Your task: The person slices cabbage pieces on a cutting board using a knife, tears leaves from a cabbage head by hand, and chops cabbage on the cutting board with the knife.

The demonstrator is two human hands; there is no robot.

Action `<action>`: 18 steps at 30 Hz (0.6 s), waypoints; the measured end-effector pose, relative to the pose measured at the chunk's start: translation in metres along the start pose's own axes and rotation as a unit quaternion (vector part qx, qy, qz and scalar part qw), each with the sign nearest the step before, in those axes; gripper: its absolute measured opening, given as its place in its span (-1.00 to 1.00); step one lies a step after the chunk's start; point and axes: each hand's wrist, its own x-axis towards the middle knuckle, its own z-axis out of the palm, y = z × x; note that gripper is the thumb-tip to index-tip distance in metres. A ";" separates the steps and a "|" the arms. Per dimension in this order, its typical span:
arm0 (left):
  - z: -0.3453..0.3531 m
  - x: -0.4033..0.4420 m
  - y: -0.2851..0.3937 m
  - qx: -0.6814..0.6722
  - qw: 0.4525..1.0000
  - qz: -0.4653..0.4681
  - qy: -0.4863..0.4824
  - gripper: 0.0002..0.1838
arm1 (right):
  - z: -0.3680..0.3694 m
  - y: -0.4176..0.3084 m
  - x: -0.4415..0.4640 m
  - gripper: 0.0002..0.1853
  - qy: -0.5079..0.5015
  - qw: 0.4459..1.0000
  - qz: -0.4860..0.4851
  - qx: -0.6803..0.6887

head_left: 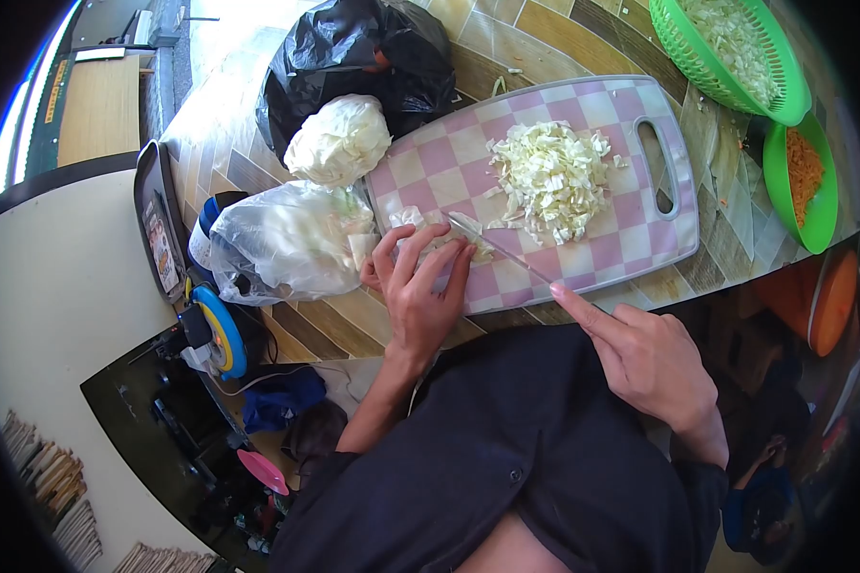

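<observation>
The right hand (655, 368) grips the knife (506, 250), its index finger stretched along the back of the blade and the other fingers curled around the handle, which is mostly hidden by the hand. The blade slants away from that hand across the near part of the cutting board (449, 172), its tip close to the left hand's fingers. The left hand (419, 291) is palm down with bent, slightly spread fingers, holding cabbage pieces (478, 250) against the board; its fingers partly cover them, so their full shape cannot be made out. Both forearms reach in from the near side of the counter (339, 320).

Just beyond the blade, a loose heap of chopped cabbage (549, 181) lies on the checked board, with a few bits scattered around it. By the board's left end, a pale cabbage head (339, 141) sits between two bags. The clear plastic bag (282, 244) holds whitish pieces, blurred by the film. The black plastic bag (354, 67) is crumpled, and its contents cannot be seen.

Past the board's handle end, a green basket (674, 33), cut off by the view's edge, holds more chopped cabbage. Beside it, a green bowl (825, 205) contains finely cut orange food (803, 177). At the far left lies a dark tray (146, 205) with a printed surface.
</observation>
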 end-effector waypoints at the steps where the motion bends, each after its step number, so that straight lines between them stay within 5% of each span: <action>1: 0.000 0.000 0.000 0.000 1.000 -0.002 0.000 -0.84 | -0.001 0.000 -0.001 -0.26 -0.002 1.000 0.000 -0.001; 18: 0.000 0.000 0.004 -0.003 1.000 -0.012 0.005 -0.84 | -0.017 0.005 -0.041 -0.31 -0.010 0.999 0.035 -0.013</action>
